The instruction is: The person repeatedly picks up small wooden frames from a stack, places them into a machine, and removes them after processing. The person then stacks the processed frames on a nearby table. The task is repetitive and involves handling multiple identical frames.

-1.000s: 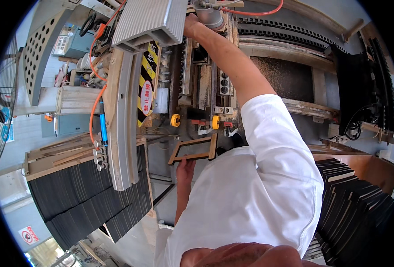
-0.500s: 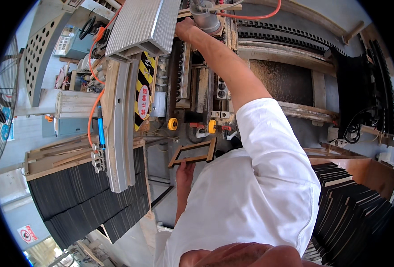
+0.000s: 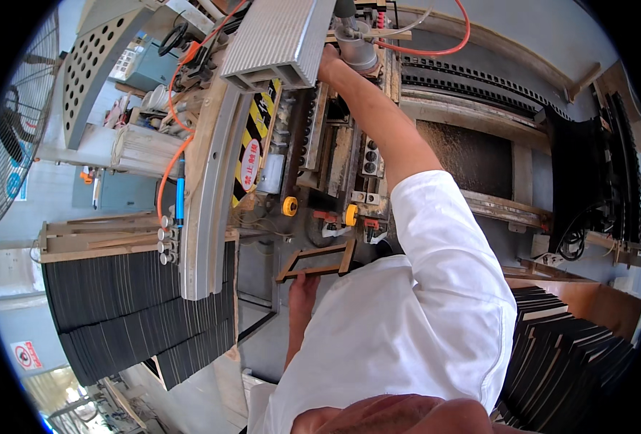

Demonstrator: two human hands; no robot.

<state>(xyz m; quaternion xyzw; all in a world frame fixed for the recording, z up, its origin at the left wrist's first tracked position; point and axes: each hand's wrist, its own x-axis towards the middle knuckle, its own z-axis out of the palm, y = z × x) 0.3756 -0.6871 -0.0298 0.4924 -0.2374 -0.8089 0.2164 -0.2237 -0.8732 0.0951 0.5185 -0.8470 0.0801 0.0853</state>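
Note:
A small rectangular wooden frame (image 3: 347, 256) with dark edges is in my left hand (image 3: 303, 289), whose fingers grip its near rail in front of my body. My right arm stretches up and away over the machine. Up there my right hand (image 3: 327, 64) is beside the round metal cylinder (image 3: 357, 55) and next to the end of the ribbed aluminium profile (image 3: 273, 47). The fingers of that hand are hidden, so what they touch cannot be made out.
Yellow round knobs (image 3: 289, 207) face me at the machine's front. A yellow-and-black striped panel (image 3: 250, 155) runs along its left. Stacks of dark boards stand at left (image 3: 132, 311) and right (image 3: 566, 347). An orange hose (image 3: 162, 181) hangs at left, and a fan (image 3: 20, 123) stands beyond.
The view has shifted, so the machine appears farther right and slightly lower. My left hand still holds the wooden frame, which looks slightly lower. My right hand stays by the cylinder.

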